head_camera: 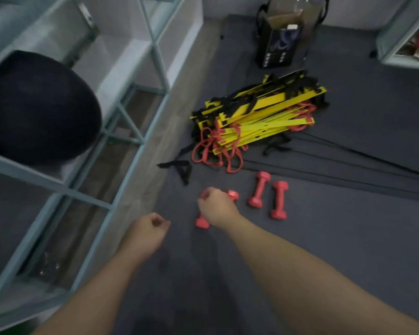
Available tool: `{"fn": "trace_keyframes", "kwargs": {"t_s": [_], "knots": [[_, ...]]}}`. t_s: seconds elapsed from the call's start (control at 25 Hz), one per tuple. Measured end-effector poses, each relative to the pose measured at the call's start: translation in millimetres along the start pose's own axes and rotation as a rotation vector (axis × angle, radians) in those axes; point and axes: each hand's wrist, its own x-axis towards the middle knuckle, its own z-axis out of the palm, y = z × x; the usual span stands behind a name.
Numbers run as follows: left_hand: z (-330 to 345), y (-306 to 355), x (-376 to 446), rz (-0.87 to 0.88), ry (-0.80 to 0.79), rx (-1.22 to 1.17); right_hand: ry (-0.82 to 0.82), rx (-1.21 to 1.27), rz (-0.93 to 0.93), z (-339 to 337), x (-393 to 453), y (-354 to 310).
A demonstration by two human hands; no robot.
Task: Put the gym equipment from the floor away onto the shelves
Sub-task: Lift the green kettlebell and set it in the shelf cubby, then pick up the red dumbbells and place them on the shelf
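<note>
Three pink dumbbells lie on the dark floor mat. My right hand (217,206) is closed around the handle of the nearest dumbbell (202,223), whose two ends stick out on either side of my fist. The other two dumbbells (258,189) (279,199) lie side by side just to its right. My left hand (149,229) hovers curled into a loose fist, holding nothing, near the shelf's front edge. A folded yellow and black agility ladder (264,112) with red resistance bands (209,151) lies further back. The pale metal shelf unit (121,175) stands at the left.
A large black ball (39,105) rests on a shelf at the left. A black strap handle (182,168) lies near the ladder. A black bag with a clear bottle (286,32) stands at the back wall. Another shelf (402,32) is at the far right.
</note>
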Motion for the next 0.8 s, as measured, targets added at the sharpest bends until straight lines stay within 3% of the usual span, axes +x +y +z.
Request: {"fn": "trace_keyframes", "kwargs": {"t_s": [0.2,0.44,0.6,0.8], "knots": [[99.9,36.1,93.6,-0.069,-0.033,-0.054,0.090,0.133,0.290,5.1,84.4,90.8],[199.7,6.4,194.5,-0.095,-0.048,0.078,0.074,0.200,0.471,77.0,160.3,154.8],[213.8,-5.9,226.9,-0.137,-0.046,0.122,0.168,0.252,0.502,97.8,180.1,161.0],[215.8,-0.8,217.2,-0.159,-0.062,0.005,0.203,0.271,0.484,93.9,168.6,157.9]]}}
